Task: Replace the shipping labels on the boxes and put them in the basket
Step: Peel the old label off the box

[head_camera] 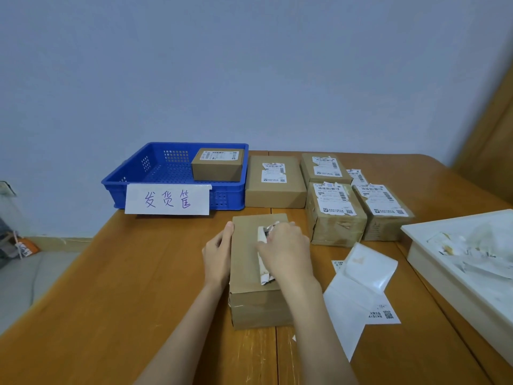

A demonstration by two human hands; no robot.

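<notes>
Pinched between the fingers of the right hand (286, 247) is a crumpled, half-peeled shipping label (265, 254), lifting off the top of the cardboard box (255, 276) at centre frame; the label curls up just left of the knuckles, its lower end still lying on the box top. Left hand (218, 255) is open and flat against the box's left side, thumb up along the top edge, bracing it on the wooden table (125, 287). Up in the upper left of the table sits the blue basket (138, 173) with a handwritten paper sign (167, 199) on its front wall, and one labelled box (218, 164) rests in its right rear corner. Right of the basket, four more boxes (274, 182) with torn labels wait in a cluster. White backing sheets (361, 284) lie just right of the held box, and a white tray (433, 262) of paper scraps sits at the right edge.
</notes>
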